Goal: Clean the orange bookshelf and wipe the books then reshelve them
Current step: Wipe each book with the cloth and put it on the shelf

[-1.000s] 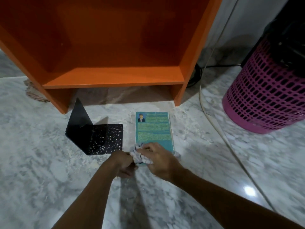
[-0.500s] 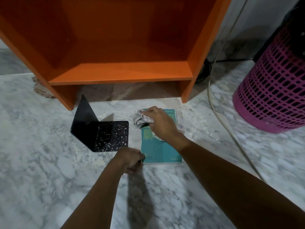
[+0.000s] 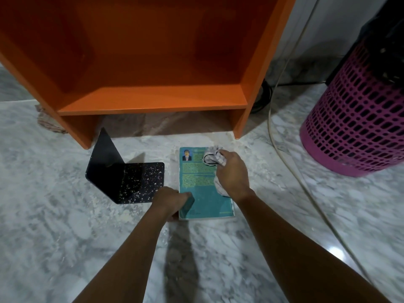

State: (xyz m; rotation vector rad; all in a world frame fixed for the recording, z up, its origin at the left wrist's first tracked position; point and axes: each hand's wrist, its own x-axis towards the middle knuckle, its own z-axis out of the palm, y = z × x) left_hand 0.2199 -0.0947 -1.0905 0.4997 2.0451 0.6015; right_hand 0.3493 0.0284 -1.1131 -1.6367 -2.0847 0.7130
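Teal book (image 3: 203, 193) lies flat on the marble floor (image 3: 65, 226), back cover up, just in front of the orange bookshelf (image 3: 153, 101), toward its right leg. The shelf's compartment has no books in it.

Right hand (image 3: 232, 173) is bunched around a crumpled cloth (image 3: 212, 157) and presses it on the book's far right corner, likely mid-wipe of the cover. Left hand (image 3: 172, 200) curls its fingers on the book's near left corner, probably to pin the book so the wiping doesn't slide it. That corner looks slightly lifted.

Black bookend (image 3: 131, 182), speckled with dust, stands on the floor just left of the book, apart from it. It looks set aside, and it needs a wipe too. Pink basket (image 3: 354, 119) is well off to the right, with a cable (image 3: 284, 149) running along the floor between it and the book.

Judgement: the book-wiping step is under way and reshelving is not yet done. The floor looks dusty, so a wiped book set back down there could pick up grit.
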